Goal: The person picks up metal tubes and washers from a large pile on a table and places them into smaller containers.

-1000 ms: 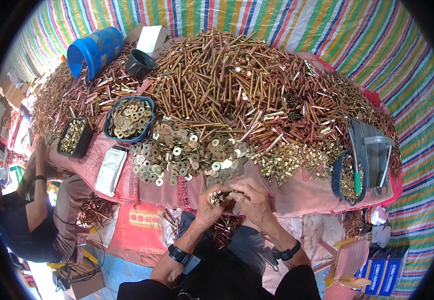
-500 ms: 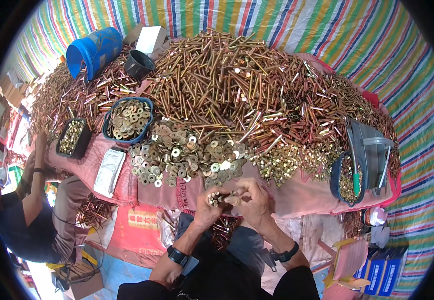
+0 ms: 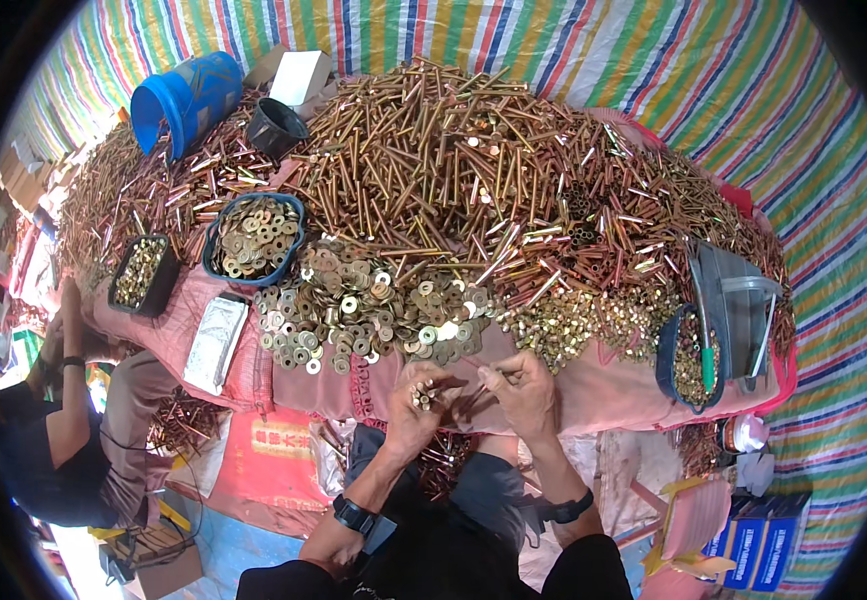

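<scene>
Head view: left hand (image 3: 412, 418) is closed round a bundle of bolts (image 3: 422, 399), ends facing up, just over the near edge of the pink cloth (image 3: 609, 385). Right hand (image 3: 528, 402) is just to its right, thumb and fingertips brought together, aimed left at the bundle; too small to tell whether anything is pinched there. Black bands on both wrists.

Washers (image 3: 374, 305) lie loose on the cloth, just far of the left hand. Nuts (image 3: 584, 322) are spread to their right, far of the right hand. Big bolt pile (image 3: 444, 165) runs across the far side, left to right. More bolts lie near, between the person's legs.

Left side: blue tub (image 3: 301, 240) full of washers, black tray (image 3: 167, 287) of nuts left of it, silver pack (image 3: 217, 343) lying near the tub. Far left: blue bucket (image 3: 204, 95) tipped on its side, black cup (image 3: 276, 128) and white box (image 3: 302, 78) to its right.

Right side: dark blue tub (image 3: 666, 362) of nuts with a green pen (image 3: 708, 368) standing in it, grey bin (image 3: 742, 300) against its right.

Striped sheet (image 3: 614, 55) hangs behind. Co-worker (image 3: 39, 465) sits at left, arm toward the pile's left end. Blue boxes (image 3: 759, 555) at near right.
</scene>
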Available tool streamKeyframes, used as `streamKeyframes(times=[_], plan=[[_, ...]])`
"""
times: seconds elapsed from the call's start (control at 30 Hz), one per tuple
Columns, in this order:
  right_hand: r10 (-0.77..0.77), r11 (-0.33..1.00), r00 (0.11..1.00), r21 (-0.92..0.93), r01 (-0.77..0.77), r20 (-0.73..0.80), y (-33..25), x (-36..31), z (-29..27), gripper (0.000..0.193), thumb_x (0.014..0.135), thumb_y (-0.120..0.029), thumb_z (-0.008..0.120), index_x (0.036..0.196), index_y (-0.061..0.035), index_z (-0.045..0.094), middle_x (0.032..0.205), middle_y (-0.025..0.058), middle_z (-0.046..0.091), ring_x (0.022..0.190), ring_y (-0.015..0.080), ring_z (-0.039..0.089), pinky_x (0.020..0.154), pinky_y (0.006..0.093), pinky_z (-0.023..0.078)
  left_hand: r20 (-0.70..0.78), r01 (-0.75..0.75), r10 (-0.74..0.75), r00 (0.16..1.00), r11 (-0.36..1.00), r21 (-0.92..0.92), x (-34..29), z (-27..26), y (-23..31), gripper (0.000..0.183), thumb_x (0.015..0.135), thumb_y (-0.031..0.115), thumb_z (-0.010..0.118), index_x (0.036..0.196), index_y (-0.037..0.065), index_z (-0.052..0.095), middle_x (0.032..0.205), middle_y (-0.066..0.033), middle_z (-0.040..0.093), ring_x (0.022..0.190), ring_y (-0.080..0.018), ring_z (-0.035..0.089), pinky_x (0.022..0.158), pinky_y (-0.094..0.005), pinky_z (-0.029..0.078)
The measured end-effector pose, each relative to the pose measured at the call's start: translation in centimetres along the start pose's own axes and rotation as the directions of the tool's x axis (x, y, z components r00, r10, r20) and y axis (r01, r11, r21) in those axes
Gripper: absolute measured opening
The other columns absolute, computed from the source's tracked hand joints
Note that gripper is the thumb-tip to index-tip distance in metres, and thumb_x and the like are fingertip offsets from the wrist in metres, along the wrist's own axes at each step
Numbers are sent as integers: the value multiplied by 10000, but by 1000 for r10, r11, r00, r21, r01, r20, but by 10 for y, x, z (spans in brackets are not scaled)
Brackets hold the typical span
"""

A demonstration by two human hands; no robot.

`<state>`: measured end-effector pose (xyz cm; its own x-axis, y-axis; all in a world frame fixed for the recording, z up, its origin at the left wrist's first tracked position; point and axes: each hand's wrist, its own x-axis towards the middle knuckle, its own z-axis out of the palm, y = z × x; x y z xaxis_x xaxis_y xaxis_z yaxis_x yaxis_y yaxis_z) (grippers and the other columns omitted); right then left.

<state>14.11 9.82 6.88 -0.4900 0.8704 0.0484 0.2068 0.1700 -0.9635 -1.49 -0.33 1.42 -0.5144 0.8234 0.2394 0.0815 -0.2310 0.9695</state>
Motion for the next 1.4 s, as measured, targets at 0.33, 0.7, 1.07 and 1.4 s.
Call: streamKeyframes(times=[0.33, 0.7, 1.07, 1.4], plan=[[-248, 786, 958, -608, 112, -144, 11, 86, 0, 253, 930, -248, 775, 1060, -31, 770, 937, 161, 748, 802, 305, 729, 745, 440, 560, -129, 115, -107, 986, 992, 55, -3, 9, -2, 257, 855, 54, 870, 1021, 23, 677, 853, -80, 720, 790, -170, 702, 736, -316, 566], [-342, 719, 937, -661, 213, -71, 25, 117, 6, 212, 876, -175, 838, 998, -48, 719, 848, 141, 706, 727, 310, 680, 658, 438, 516, -112, 124, -103, 988, 972, 199, 3, 11, -6, 408, 789, 139, 968, 969, 15, 623, 823, -63, 740, 756, -126, 678, 683, -290, 555], [164, 944, 957, 245, -223, 241, -26, 23, 0, 152, 986, -122, 777, 1025, -7, 685, 764, 37, 717, 623, 51, 639, 521, 195, 480, -98, 75, -55, 994, 973, 218, 8, 17, 6, 260, 819, 72, 861, 918, 31, 624, 796, -90, 622, 704, -206, 604, 656, -365, 505], [142, 964, 974, 200, -177, 176, -24, 16, 7, 205, 994, -165, 773, 1068, 2, 680, 806, 49, 732, 639, 69, 664, 563, 205, 515, -7, 151, -153, 988, 979, -134, 8, 9, -9, 223, 813, -37, 827, 993, -13, 696, 953, -68, 688, 867, -148, 651, 785, -297, 530]])
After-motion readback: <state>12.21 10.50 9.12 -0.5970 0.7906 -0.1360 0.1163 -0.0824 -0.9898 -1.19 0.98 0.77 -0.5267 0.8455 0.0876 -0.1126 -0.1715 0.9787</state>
